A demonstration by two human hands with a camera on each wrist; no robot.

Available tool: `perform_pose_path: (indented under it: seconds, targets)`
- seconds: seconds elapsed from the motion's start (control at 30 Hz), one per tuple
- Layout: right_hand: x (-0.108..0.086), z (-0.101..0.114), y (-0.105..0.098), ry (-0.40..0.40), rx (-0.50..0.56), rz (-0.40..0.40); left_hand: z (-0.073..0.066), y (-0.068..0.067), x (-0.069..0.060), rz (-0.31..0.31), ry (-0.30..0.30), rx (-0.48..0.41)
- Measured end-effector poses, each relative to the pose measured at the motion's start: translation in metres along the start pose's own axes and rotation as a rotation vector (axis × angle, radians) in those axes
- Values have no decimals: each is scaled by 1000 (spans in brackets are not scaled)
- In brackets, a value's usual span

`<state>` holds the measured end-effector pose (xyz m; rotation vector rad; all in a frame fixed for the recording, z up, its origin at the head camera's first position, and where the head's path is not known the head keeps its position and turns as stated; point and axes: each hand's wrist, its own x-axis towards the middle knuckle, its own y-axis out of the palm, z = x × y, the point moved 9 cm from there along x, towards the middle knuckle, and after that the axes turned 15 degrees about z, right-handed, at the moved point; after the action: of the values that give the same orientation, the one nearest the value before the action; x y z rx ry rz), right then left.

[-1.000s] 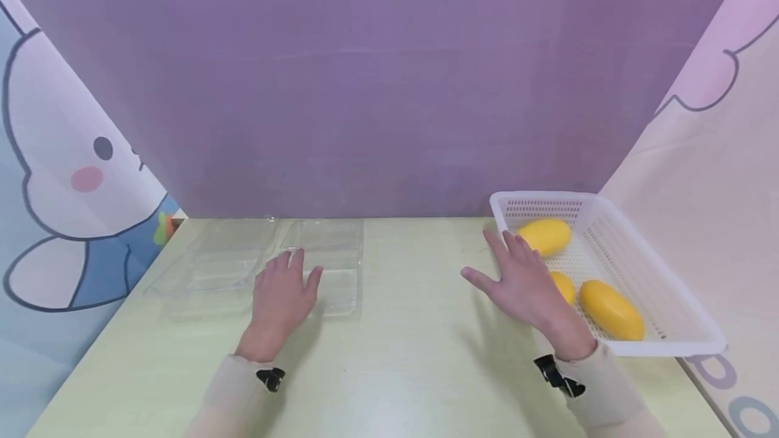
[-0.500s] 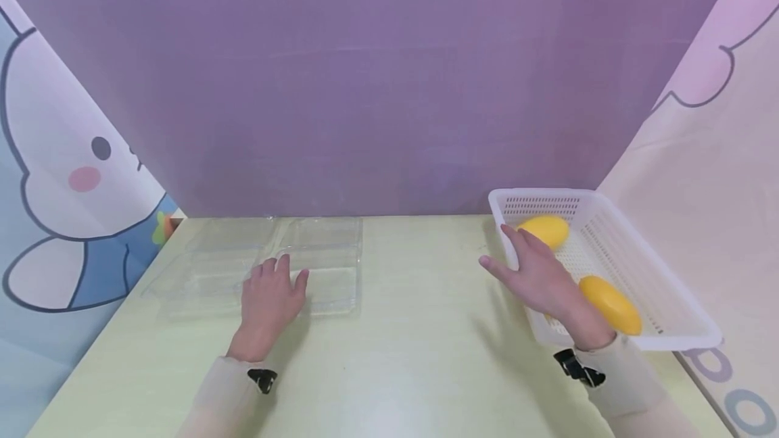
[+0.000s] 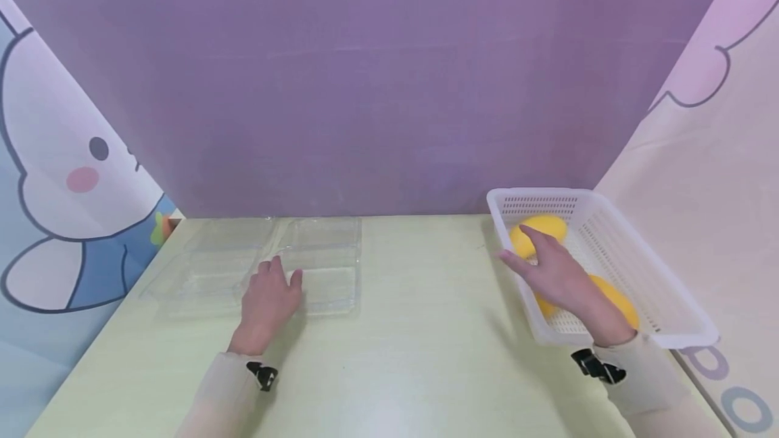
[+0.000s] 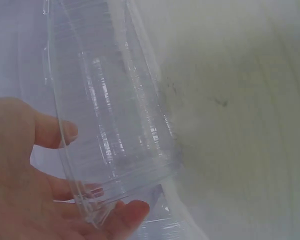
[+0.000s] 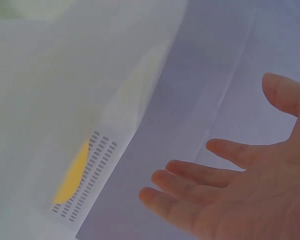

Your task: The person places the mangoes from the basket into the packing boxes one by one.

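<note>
My left hand (image 3: 270,301) is at the near-left part of a clear plastic box (image 3: 331,282) with its lid folded back. In the left wrist view, the fingers and thumb spread loosely about the corner of a clear box (image 4: 110,115); whether they touch it is unclear. Over the left side of a white perforated basket (image 3: 657,262), my right hand (image 3: 562,276) spreads its fingers and holds nothing. Yellow mango-shaped fruits lie in the basket: one (image 3: 550,223) at the back, one (image 3: 622,303) partly behind the wrist, and another (image 3: 544,306) mostly hidden under the hand.
Another open clear box (image 3: 225,238) lies at the left on the pale tabletop (image 3: 414,330). A purple panel (image 3: 389,86) rises behind the table. Printed cloth walls (image 3: 79,174) stand at both sides.
My right hand has moved right, from the basket's left rim to over its inside. The left hand has drifted slightly left and down. Boxes and fruits appear in place.
</note>
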<state>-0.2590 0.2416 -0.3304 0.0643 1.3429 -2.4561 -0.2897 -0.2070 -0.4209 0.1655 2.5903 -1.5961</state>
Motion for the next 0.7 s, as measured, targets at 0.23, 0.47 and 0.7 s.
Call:
perform_pose_path:
  seconds: [0.23,0.47,0.7]
  targets:
    - [-1,-14,-1,47,14,35,10,2,5,-1,-24,-60]
    - [1,-31,-1,88,9,70,16,5,13,-9,-26,-168]
    - [-2,-39,-4,107,-33,74,17,6,18,-22,-7,-269]
